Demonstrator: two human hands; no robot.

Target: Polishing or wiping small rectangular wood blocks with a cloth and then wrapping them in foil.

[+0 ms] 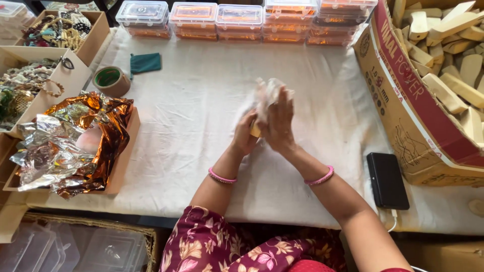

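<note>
White-clothed table (201, 126): left hand (245, 137) and right hand (279, 122) grasp one yellowish block (255, 131), seemingly in blurred wrap (269, 93).

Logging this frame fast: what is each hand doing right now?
Left hand: closed on a small yellow block.
Right hand: pressing a crumpled clear wrap around that block; grip blurred.

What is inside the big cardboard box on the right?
The cardboard box holds a loose heap of pale wooden blocks, piled in all directions. Whatever lies beneath the top blocks is covered, and the box runs out of frame.
</note>
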